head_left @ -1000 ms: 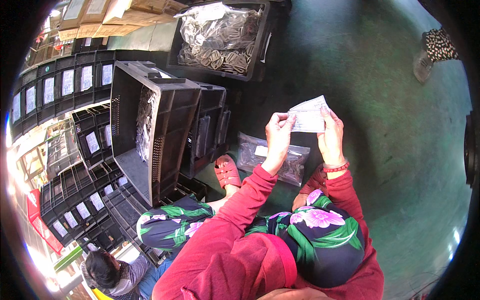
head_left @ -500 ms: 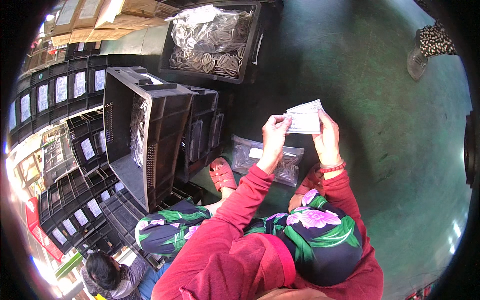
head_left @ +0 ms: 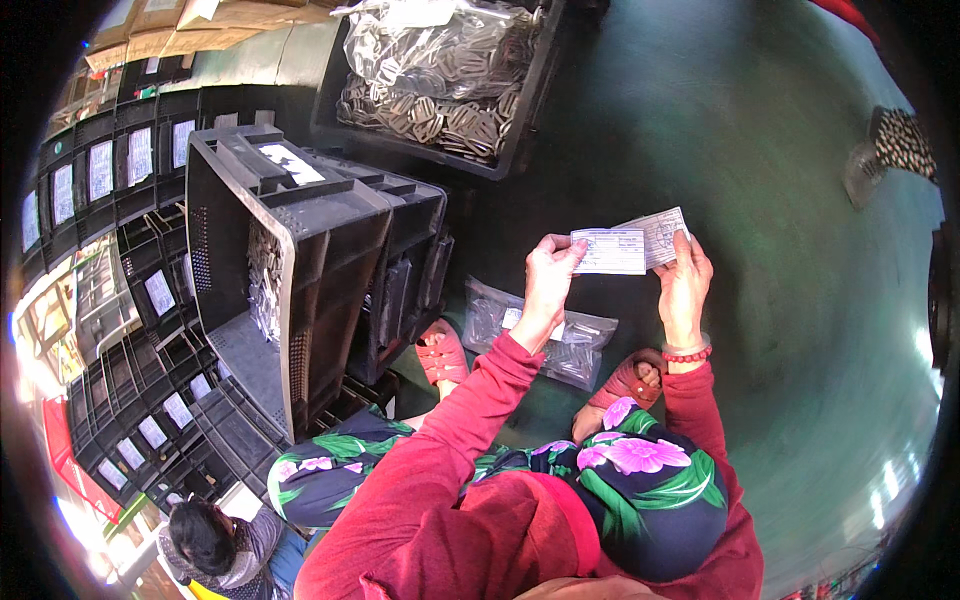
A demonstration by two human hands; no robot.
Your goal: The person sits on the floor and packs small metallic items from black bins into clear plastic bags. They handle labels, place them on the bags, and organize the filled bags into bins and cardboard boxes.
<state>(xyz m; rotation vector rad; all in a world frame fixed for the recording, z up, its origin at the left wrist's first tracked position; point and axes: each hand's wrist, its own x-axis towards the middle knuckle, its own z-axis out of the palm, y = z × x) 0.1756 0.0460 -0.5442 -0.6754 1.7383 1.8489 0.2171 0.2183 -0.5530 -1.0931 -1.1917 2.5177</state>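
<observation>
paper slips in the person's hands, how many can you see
2: the front slip in the left hand, partly covering the rear slip in the right hand. More may be hidden behind them.

Cardboard boxes (head_left: 165, 38), labelled crates (head_left: 119, 165); another person (head_left: 240, 562)

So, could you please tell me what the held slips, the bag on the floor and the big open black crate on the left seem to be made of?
Slips: matte white paper or thin card, flat with crisp printed lines.
Bag: probably clear, glossy plastic film; its contents show through and it catches highlights.
Crate: likely moulded plastic, dull black, judging by its ribs and perforated walls.
</observation>
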